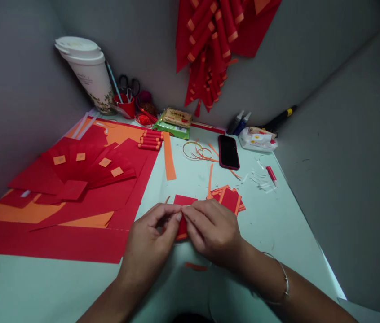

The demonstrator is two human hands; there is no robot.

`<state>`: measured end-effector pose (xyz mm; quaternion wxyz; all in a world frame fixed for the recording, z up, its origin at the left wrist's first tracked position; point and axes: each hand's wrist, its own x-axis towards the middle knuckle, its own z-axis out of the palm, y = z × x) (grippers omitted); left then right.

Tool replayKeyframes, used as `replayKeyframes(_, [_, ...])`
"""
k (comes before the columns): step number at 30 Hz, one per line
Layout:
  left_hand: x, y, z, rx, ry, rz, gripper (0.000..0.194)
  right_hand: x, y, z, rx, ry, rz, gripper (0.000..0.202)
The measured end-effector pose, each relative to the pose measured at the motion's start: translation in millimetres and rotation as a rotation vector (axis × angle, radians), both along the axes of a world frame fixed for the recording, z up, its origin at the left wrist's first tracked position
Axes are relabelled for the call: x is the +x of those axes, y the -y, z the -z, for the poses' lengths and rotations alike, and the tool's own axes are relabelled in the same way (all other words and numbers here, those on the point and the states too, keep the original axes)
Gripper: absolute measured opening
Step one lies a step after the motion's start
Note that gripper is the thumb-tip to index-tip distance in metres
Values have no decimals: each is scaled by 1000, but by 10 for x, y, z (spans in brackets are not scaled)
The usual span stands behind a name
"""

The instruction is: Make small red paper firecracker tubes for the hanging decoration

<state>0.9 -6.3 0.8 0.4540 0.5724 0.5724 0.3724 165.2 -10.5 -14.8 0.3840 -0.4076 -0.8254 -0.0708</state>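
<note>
Both hands meet over the pale table, fingertips touching. My left hand (154,235) pinches the upper left of a small red paper piece (182,229) with an orange lower edge. My right hand (214,226), with a thin bangle at the wrist, grips the same piece from the right, its fingers curled. Part of the piece is hidden by the fingers. Just beyond them lies a flat red paper (185,198). Next to my right hand is a loose stack of red cards with orange edges (231,199). An orange scrap (196,267) lies below the hands.
Large red sheets (85,244) cover the left side. Rolled red tubes (151,140), an orange strip (169,157), a phone (229,151) and a glue stick (271,175) lie farther back. A white cup (90,78) stands back left; red decorations (206,54) hang on the wall.
</note>
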Motion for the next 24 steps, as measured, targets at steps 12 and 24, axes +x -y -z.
replayKeyframes(12, [-20,-11,5,-3,23,-26,13,-28,23,64,-13,42,-62,30])
replayKeyframes(24, [-3,-31,-23,29,7,11,11,3,-7,-44,-125,-188,6,14])
